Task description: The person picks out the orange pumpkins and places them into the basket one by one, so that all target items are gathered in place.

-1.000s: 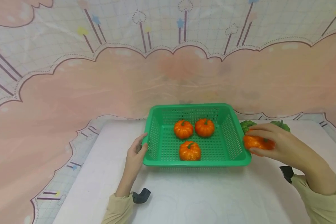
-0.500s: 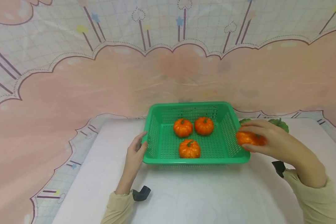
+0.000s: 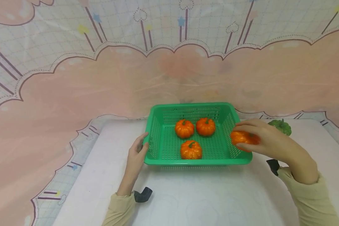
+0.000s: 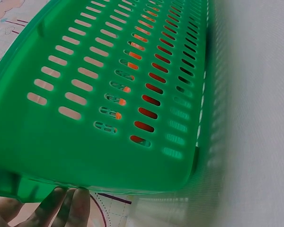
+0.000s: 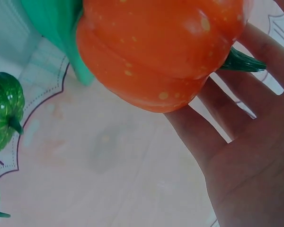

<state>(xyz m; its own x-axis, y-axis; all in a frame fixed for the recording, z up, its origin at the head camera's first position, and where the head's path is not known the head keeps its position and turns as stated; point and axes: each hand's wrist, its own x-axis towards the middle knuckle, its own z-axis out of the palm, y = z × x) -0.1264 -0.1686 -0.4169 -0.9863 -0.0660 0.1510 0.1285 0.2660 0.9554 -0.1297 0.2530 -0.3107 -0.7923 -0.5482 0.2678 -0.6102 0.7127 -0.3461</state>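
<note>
A green plastic basket [image 3: 197, 162] sits on the white table with three orange toy pumpkins [image 3: 191, 150] inside. My left hand [image 3: 135, 157] touches its left end, thumb and fingertips spread along the rim. In the left wrist view the fingers [image 4: 79, 203] meet the outside of the end wall. At the basket's right side, my right hand [image 3: 260, 138] grips another orange pumpkin [image 3: 241, 139] with thumb and fingers, and the pumpkin overlaps the right rim in the head view. Its green stem [image 5: 244, 61] points toward my palm in the right wrist view.
A green toy pumpkin [image 3: 281, 126] lies on the table [image 3: 203, 194] behind my right hand. Two green pumpkins show at the left edge of the right wrist view, the upper one [image 5: 4, 111] larger in frame. A patterned cloth [image 3: 115, 81] hangs behind the table.
My right hand has carried the orange pumpkin leftward, from beside the basket to over its right rim. My left hand has stayed at the left end.
</note>
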